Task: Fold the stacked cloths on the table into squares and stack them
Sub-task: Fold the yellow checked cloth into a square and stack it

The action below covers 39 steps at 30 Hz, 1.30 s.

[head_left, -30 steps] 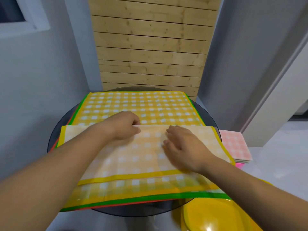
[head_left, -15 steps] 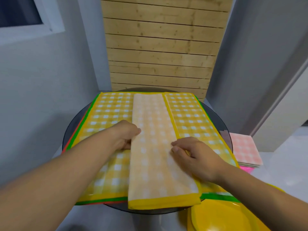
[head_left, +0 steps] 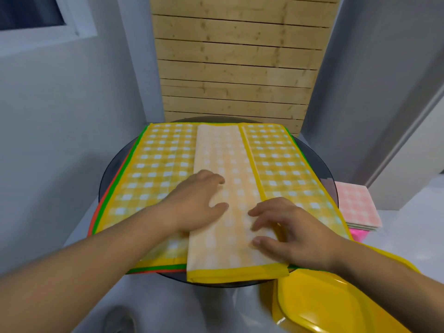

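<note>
On the tabletop (head_left: 108, 179), atop the unfolded stack (head_left: 153, 164), I find the left hand (head_left: 199, 205) resting open-fingered on the left edge of the folded strip (head_left: 223, 159) and the right hand (head_left: 293, 234) spread, fingertips pressing its right side; I judge the lengthwise folds done, and the next move calls for doubling it end-to-end into a square.

My view: left hand (head_left: 197, 205) and right hand (head_left: 295, 234), both bare. Left forearm (head_left: 96, 260) and right forearm (head_left: 384, 284) are uncovered to the frame edge. Right thumbnail is short and plain.
</note>
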{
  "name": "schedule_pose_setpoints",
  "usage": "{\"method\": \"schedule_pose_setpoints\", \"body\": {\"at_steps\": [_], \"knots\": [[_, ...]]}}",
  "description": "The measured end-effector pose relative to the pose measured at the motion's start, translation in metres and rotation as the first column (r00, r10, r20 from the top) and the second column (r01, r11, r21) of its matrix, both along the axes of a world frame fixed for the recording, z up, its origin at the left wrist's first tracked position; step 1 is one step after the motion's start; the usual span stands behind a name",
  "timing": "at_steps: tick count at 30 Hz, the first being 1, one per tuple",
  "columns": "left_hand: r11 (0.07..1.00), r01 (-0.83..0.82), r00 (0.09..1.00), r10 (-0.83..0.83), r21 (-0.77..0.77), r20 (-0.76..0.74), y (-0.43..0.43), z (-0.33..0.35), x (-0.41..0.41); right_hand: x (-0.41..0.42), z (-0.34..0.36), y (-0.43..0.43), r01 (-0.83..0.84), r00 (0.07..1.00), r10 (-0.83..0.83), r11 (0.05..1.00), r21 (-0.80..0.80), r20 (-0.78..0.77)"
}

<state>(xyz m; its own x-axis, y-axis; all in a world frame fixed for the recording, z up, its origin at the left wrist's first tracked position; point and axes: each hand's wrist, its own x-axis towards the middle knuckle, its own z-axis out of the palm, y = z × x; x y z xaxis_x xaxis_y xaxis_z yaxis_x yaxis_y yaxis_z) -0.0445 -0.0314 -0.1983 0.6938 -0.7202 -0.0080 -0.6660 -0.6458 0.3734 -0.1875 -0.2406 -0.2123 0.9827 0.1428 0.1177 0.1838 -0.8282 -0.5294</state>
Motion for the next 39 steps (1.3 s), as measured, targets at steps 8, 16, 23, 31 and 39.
{"method": "schedule_pose_setpoints", "body": {"at_steps": [8,16,23,31,39], "knots": [[0.935,0.245,0.968,-0.250,0.258,-0.012,0.029,-0.010,-0.041,-0.030,-0.002,0.008,-0.057,0.998,0.056,0.998,-0.016,-0.040],[0.847,0.383,0.916,-0.401,0.368,-0.028,0.042,-0.015,-0.062,-0.040,-0.012,0.015,-0.087,0.995,0.085,0.994,-0.066,-0.044],[0.836,0.395,0.900,-0.436,0.380,0.024,0.048,-0.019,-0.064,-0.048,-0.022,0.014,-0.070,0.997,0.072,0.996,-0.062,0.025],[0.836,0.406,0.897,-0.442,0.370,0.015,0.049,-0.021,-0.064,-0.051,-0.024,0.015,-0.056,0.989,0.063,0.997,-0.058,0.135],[0.836,0.457,0.883,-0.467,0.302,-0.044,0.055,-0.012,-0.058,-0.048,-0.019,0.018,-0.036,0.986,0.021,0.995,0.088,0.166]]}}
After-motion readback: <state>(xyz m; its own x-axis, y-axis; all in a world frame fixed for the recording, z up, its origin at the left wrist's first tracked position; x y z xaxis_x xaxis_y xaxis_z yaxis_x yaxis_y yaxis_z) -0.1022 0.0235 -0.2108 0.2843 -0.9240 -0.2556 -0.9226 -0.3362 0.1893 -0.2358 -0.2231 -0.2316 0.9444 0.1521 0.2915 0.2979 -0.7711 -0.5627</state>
